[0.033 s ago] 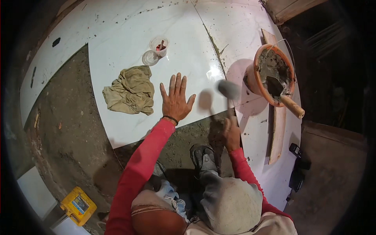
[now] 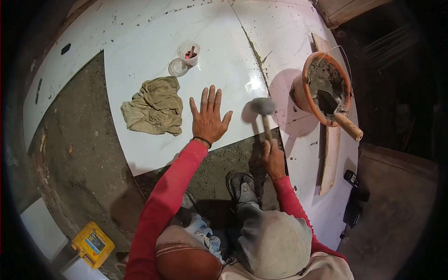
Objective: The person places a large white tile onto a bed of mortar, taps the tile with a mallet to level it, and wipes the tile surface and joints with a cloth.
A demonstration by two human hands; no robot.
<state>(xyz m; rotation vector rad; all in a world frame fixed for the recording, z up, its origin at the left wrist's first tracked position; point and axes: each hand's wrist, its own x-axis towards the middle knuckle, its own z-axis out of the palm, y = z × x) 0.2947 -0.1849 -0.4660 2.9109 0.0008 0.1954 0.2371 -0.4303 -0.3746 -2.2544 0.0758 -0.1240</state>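
Gripping rubber mallet (image 2: 263, 108) by its handle in right hand (image 2: 273, 158), head just above white tile (image 2: 154, 60). Left hand (image 2: 208, 119) flat on same tile, fingers spread wide, beside crumpled rag (image 2: 154, 106).

A: The tile (image 2: 154, 56) is glossy white, faintly veined; the rag (image 2: 154, 111) at ten o'clock, khaki.

B: Red sleeves (image 2: 163, 205); grey mallet (image 2: 263, 109) head, wooden handle. At two o'clock, the bucket (image 2: 305, 79) is orange, grey mortar inside.
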